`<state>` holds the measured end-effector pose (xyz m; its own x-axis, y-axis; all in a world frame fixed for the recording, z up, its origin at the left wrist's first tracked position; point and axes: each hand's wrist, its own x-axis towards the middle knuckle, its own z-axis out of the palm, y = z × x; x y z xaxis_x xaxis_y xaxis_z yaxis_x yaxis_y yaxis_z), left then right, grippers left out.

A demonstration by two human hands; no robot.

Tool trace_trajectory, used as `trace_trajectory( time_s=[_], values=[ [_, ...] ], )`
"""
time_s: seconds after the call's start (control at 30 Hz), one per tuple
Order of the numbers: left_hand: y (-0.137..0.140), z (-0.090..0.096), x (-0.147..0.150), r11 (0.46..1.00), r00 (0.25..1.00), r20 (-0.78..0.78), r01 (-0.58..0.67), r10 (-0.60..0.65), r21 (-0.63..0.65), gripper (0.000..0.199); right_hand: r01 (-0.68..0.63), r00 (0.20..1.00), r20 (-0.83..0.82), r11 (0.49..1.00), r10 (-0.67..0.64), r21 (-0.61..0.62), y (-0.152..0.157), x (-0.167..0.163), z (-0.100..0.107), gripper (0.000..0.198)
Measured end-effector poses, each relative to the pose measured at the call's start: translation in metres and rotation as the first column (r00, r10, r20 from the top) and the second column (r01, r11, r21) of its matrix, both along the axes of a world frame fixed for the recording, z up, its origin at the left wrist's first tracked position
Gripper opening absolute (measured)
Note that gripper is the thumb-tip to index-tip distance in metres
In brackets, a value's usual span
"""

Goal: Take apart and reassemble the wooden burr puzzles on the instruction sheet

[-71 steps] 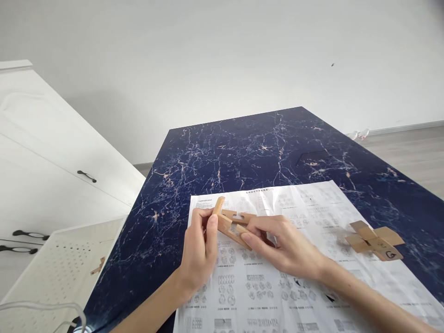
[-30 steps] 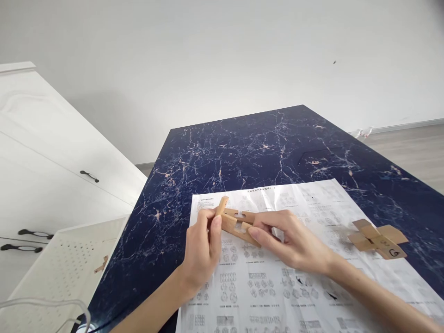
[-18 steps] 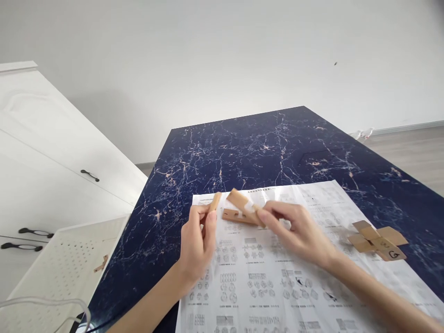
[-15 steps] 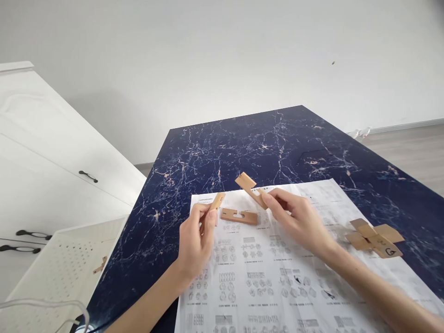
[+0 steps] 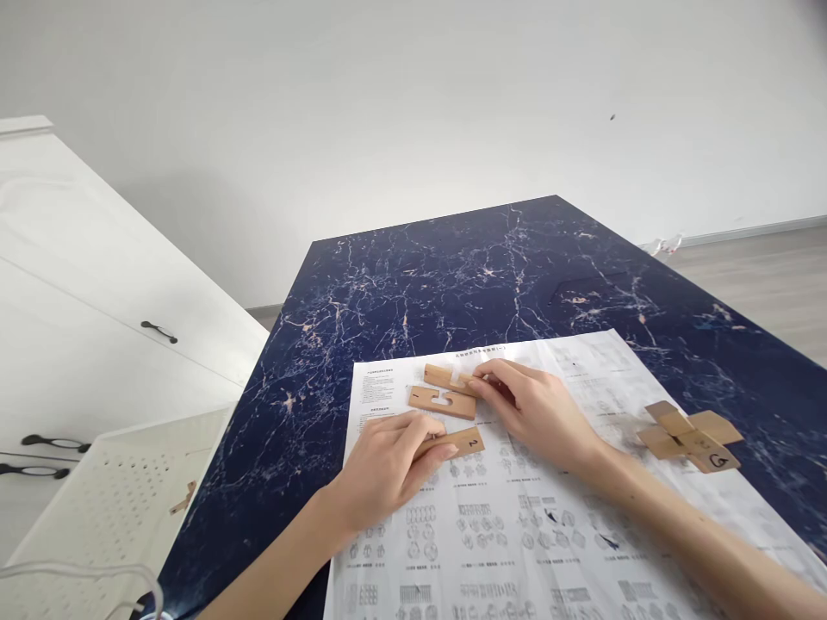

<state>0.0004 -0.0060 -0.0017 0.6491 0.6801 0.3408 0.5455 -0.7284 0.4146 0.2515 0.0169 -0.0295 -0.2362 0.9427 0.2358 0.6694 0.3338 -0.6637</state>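
Note:
My left hand (image 5: 394,456) is closed on a wooden puzzle piece marked 2 (image 5: 469,440), low over the printed instruction sheet (image 5: 381,379); its left end is hidden by my fingers. Farther up the sheet, my right hand (image 5: 536,400) pinches the right end of a notched wooden puzzle piece (image 5: 439,374). Between these two lies another notched wooden piece, marked 1 (image 5: 423,398), which neither hand holds. The three pieces sit one above another, roughly side by side.
An assembled wooden cross-shaped puzzle (image 5: 691,435) with ink marks rests on the sheet's right side. The dark blue marbled table (image 5: 413,284) extends beyond the paper. A white cabinet (image 5: 96,284) and a perforated white panel (image 5: 129,482) with a small wooden piece (image 5: 183,499) are at left.
Both hands have lowered their pieces toward the sheet. The right piece came down and left, above the piece marked 1; the left piece moved down and right, turning nearly level below it.

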Motion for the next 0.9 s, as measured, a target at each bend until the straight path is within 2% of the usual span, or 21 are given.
trace_trajectory(
  time_s=[0.33,0.6,0.8,0.9],
  values=[
    [0.0023,0.0023,0.0041,0.991,0.994,-0.028,0.111,-0.109,0.081,0.021,-0.032,0.999,0.044,0.997,0.029,0.071,0.0008,-0.0033,-0.0046,0.027],
    [0.0038,0.0016,0.0056,0.997,0.999,-0.048,0.021,-0.018,0.070,0.019,-0.084,0.993,0.088,0.987,0.073,0.136,0.0027,-0.0027,-0.0062,0.033],
    [0.0045,0.0010,0.0042,0.999,0.997,-0.081,0.025,-0.022,0.041,0.016,-0.129,0.988,0.102,0.984,0.117,0.126,0.0045,-0.0018,-0.0057,0.038],
    [0.0042,0.0008,0.0037,0.997,0.996,-0.089,0.028,-0.021,0.074,0.014,-0.148,0.986,0.100,0.981,0.136,0.127,0.0054,-0.0010,-0.0059,0.037]
  ],
)
